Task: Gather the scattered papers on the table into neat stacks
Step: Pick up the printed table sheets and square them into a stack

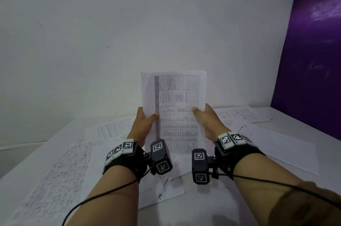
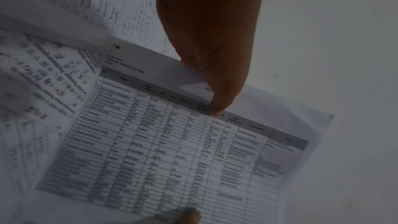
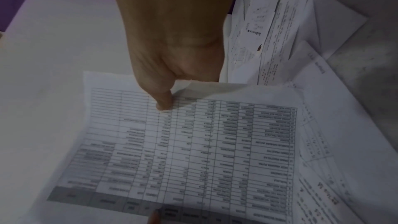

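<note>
Both hands hold up a printed table sheet (image 1: 177,100), nearly upright above the table. My left hand (image 1: 145,120) pinches its left edge, thumb on the printed face. My right hand (image 1: 204,116) pinches its right edge the same way. The left wrist view shows the sheet (image 2: 172,151) with the left thumb (image 2: 217,94) pressed on its header row. In the right wrist view the right thumb (image 3: 163,101) presses on the sheet (image 3: 193,151). Whether more sheets lie behind it is hidden. Several loose papers (image 1: 60,168) lie scattered on the white table (image 1: 212,205) below.
A white wall (image 1: 129,32) rises close behind the table. A purple panel (image 1: 313,59) stands at the right. More papers lie at the far right (image 1: 245,115), at the right (image 1: 276,148), at the back left (image 1: 110,128) and under my wrists (image 1: 166,188).
</note>
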